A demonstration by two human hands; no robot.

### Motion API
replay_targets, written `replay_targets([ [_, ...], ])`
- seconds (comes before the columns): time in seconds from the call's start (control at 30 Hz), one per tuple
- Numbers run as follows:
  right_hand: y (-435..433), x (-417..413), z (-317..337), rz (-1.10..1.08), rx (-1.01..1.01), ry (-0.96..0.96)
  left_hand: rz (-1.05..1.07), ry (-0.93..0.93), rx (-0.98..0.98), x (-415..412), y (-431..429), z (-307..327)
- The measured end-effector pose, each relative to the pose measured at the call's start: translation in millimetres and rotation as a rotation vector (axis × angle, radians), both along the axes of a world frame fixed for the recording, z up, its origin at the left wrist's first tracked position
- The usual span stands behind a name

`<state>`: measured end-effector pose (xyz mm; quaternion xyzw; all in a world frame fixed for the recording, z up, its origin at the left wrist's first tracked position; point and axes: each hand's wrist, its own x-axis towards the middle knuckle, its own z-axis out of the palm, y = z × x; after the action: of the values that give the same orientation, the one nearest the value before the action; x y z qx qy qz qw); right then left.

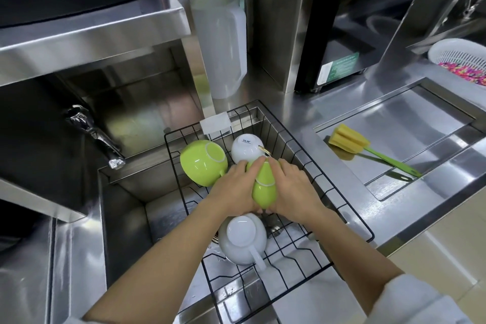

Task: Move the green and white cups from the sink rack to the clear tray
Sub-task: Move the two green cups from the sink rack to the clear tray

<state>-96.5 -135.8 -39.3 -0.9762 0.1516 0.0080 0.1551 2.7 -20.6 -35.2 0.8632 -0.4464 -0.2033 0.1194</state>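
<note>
You are at the pick-up step: your left hand (234,187) and right hand (294,187) are both wrapped around a green cup (264,187) in the middle of the black wire sink rack (349,208). Another green cup (203,162) and two white cups, one at the back (246,151) and one nearer you (243,239), lie upside down in the rack. The clear tray is not in view, so next you likely lift the cup clear of the wires and find the tray.
</note>
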Motion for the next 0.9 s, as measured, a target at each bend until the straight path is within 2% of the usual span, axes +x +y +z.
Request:
replay_targets([
  [0.27, 0.6, -2.3, 8.2, -0.025, 0.009, -0.099, -0.007, -0.055, -0.059, -3.1, 1.9, 20.3],
  [0.53, 5.9, 0.0, 60.3, 0.024, 0.025, -0.271, 0.012, -0.203, -0.234, 1.6, 15.6, 69.8],
  [0.7, 23.0, 0.7, 95.3, 0.094, -0.024, -0.493, -0.007, -0.365, -0.386, -3.1, 39.3, 111.1],
  [0.9, 57.1, -0.1, 131.2, 0.166, -0.067, -0.833, -0.03, -0.681, -0.599, -10.5, 94.0, 158.5],
])
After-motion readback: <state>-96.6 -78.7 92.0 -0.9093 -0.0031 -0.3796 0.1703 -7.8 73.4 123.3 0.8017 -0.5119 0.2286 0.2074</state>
